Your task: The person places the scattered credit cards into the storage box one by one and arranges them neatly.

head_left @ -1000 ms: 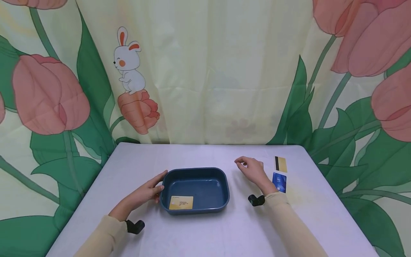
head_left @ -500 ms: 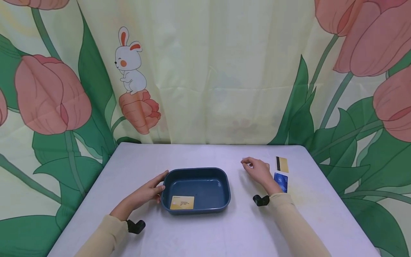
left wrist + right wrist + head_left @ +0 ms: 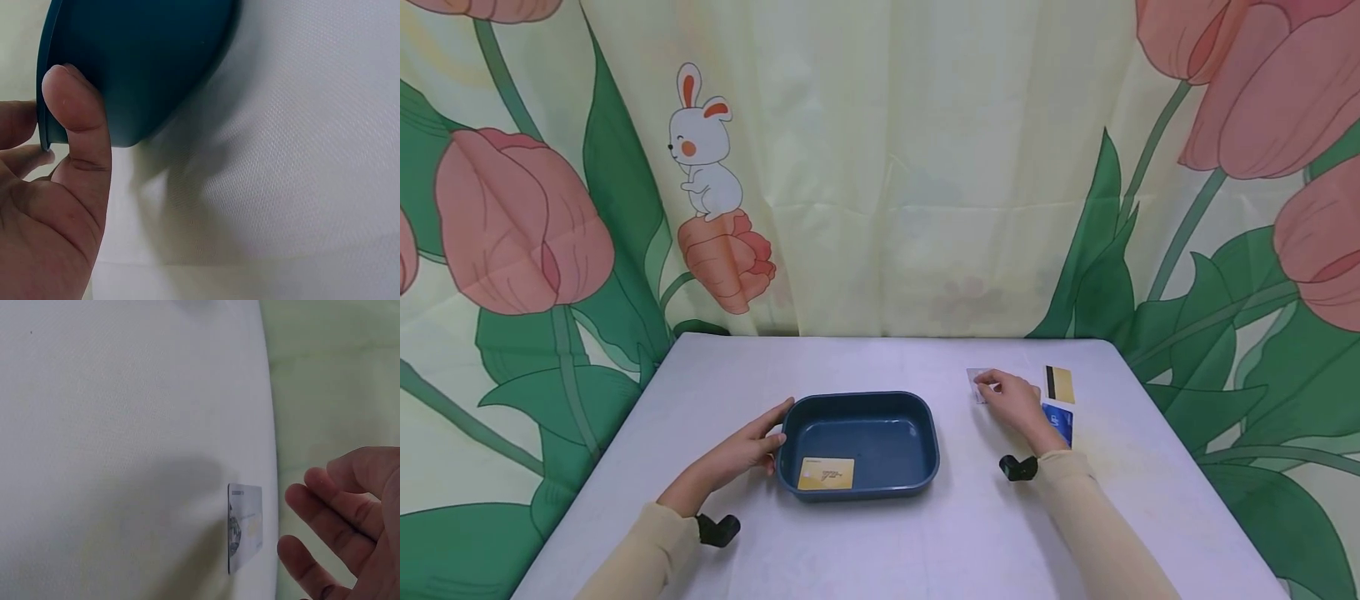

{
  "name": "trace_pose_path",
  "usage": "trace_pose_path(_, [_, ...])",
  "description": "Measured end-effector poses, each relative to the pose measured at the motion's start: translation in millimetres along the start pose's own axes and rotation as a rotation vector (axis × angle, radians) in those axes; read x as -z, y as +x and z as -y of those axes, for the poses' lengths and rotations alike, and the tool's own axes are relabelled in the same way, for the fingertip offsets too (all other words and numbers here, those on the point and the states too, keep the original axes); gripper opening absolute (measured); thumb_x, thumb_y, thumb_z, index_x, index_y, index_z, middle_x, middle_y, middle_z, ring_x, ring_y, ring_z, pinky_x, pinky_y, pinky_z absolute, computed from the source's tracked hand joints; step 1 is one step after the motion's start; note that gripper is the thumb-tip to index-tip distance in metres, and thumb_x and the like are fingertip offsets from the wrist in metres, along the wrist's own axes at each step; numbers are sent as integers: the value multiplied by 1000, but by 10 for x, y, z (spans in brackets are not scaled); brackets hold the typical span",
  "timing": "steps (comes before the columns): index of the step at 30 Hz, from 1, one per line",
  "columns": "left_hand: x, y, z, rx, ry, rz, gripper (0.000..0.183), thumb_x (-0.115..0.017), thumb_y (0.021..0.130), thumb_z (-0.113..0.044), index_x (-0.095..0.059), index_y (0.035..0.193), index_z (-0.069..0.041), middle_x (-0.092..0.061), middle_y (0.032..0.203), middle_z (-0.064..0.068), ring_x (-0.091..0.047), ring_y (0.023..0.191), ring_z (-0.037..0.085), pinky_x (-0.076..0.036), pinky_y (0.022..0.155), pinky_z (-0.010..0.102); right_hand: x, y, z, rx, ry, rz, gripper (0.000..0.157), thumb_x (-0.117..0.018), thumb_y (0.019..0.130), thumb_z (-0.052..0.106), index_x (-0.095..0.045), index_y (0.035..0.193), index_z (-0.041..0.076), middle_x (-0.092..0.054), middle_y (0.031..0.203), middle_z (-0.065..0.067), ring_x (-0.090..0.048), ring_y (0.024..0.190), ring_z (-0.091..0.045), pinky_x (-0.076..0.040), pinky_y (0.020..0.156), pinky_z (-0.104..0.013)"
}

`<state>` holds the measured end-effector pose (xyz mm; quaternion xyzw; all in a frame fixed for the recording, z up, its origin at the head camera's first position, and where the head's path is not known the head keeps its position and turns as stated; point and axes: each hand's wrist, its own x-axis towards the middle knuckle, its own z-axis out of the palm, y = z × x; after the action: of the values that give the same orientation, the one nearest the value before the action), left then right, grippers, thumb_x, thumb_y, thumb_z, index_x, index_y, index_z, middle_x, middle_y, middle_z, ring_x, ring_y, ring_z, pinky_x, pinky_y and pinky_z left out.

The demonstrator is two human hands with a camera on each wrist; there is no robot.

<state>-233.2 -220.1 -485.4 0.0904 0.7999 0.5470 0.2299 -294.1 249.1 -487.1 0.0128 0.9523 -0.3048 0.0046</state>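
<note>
One blue card [image 3: 1059, 422] lies partly hidden behind the right hand [image 3: 1013, 402].

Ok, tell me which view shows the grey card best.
The right wrist view: the grey card shows large and uncovered. In the head view, the right hand partly covers it; the left wrist view misses it.

One dark blue rounded-corner tray [image 3: 887, 454], with one rectangular yellow-gold card [image 3: 825, 473] in it. Then three more: one pale silvery-grey card [image 3: 247, 515] toward the far edge of the single white worktop [image 3: 880, 550], plus one black-striped gold card [image 3: 1062, 385] and one blue card [image 3: 1058, 423] near its far right corner, so yeah, four cards total. Also one left hand [image 3: 745, 450], one right hand [image 3: 1017, 406], and two small black wrist gadgets [image 3: 721, 531].
</note>
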Motion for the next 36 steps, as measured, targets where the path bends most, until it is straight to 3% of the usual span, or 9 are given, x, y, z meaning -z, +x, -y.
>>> trace_pose_path(17, [4,5,10,6,0,-8,67,-48,108,-13,-16,167,-16,-11,172,21,-60,78,24,-54,70,35,-72,62,-138,-38,52,24,35,-53,105,27,-66,132,8,-63,140,-18,-59,124,-38,-29,103,-58])
trace_pose_path(24, [-5,18,35,4,-14,-4,67,-47,108,-12,-15,167,-16,-10,172,21,-59,80,24,-54,70,35,-112,95,-170,-79,61,35,37,-52,105,27,-66,133,7,-56,142,-23,-51,130,-42,-28,105,-60])
trace_pose_path(29, [3,22,32,6,-14,-2,67,-47,108,-13,-15,167,-17,-10,172,20,-59,79,24,-54,70,34,-130,99,-170,-115,54,12,38,-51,103,26,-67,132,7,-55,145,-24,-46,137,-44,-29,104,-61])
trace_pose_path(36, [7,15,33,15,-11,4,68,-47,109,-14,-14,168,-17,-12,172,19,-60,80,24,-54,71,35,-179,87,-143,-149,7,-34,37,-53,102,27,-68,129,5,-58,140,-26,-51,127,-46,-34,100,-61])
